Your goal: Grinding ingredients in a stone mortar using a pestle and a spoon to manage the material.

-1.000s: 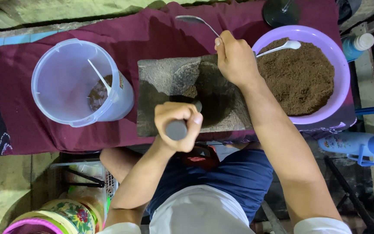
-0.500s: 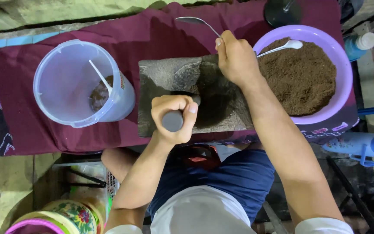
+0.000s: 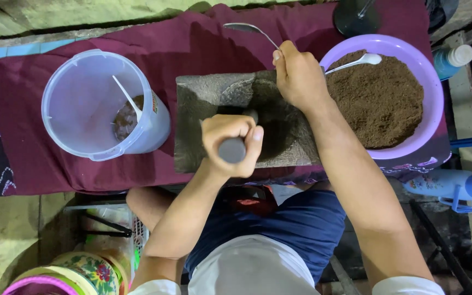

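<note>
Two hands shared the stone mortar [image 3: 203, 104] — left hand [image 3: 231, 143] fisted around the pestle [image 3: 232, 150] to grind, right hand [image 3: 300, 75] pinching a metal spoon [image 3: 249, 28] over it, ready to scrape.

Three spoons [image 3: 249, 28], one stone mortar [image 3: 203, 95], one purple bowl [image 3: 435, 109], one clear tub [image 3: 72, 136].

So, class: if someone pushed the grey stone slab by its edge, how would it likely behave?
The stone slab is thick, solid-looking rock, so it is probably heavy and hard to slide. It lies flat on the maroon cloth, so tipping or rolling seems unlikely, though the cloth might bunch. The left hand presses a pestle onto it, likely pinning it further.
</note>
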